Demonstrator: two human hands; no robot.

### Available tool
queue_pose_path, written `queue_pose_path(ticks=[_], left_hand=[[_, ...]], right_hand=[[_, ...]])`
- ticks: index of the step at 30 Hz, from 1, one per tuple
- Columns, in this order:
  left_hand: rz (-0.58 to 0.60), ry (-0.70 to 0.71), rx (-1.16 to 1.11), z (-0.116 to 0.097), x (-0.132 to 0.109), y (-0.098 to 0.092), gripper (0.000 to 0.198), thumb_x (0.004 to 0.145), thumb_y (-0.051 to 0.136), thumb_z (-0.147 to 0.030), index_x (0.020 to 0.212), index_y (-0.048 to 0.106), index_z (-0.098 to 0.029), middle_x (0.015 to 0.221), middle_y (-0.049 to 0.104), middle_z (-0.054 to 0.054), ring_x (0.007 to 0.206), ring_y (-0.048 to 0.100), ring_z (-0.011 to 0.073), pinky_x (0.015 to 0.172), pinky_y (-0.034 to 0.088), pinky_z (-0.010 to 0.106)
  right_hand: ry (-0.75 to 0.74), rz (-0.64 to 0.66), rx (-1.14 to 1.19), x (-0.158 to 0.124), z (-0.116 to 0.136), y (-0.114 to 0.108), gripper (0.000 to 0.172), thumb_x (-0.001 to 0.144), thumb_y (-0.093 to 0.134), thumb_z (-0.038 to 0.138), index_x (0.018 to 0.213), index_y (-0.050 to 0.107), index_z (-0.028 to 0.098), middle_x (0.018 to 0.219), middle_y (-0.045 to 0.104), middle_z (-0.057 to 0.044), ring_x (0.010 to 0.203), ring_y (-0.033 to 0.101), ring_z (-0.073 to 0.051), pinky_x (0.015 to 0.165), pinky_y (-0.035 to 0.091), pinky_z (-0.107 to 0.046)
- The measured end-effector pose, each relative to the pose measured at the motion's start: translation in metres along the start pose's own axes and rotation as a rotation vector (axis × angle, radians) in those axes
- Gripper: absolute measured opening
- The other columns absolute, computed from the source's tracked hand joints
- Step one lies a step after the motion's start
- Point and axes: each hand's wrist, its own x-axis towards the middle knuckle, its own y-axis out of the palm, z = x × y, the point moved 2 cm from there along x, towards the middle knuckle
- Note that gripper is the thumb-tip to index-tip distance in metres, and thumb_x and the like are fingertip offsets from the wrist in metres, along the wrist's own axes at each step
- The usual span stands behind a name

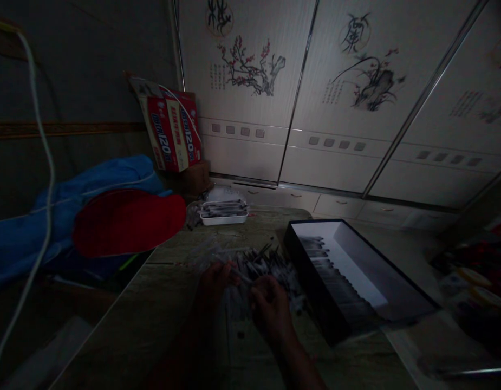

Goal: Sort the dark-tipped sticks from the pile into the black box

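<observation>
Head view is dark: my left hand (215,281) and my right hand (270,306) both have the fingers bent on the pile of thin dark sticks (261,264) in clear sleeves, but I cannot tell if either one really pinches something. The pile lies on the table (173,319), just beside the black box (311,290) at my right, where similar sticks lie in a row. I think it is better to take only one sleeve, by its end, so the others do not slide. A white tray (223,221) stands farther back.
</observation>
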Motion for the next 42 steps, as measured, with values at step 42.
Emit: queue_pose_path(ticks=[42], left_hand=[[0.001, -0.019, 0.023, -0.0001, -0.0029, -0.0007, 0.037, 0.067, 0.065, -0.051, 0.076, 0.066, -0.016, 0.054, 0.069, 0.002, 0.053, 0.067, 0.0190, 0.058, 0.054, 0.031]], right_hand=[[-0.018, 0.097, -0.107, -0.0020, -0.0020, 0.0019, 0.041, 0.094, 0.039, 0.043, 0.065, 0.055, 0.019, 0.047, 0.048, 0.004, 0.040, 0.045, -0.010, 0.041, 0.031, -0.020]])
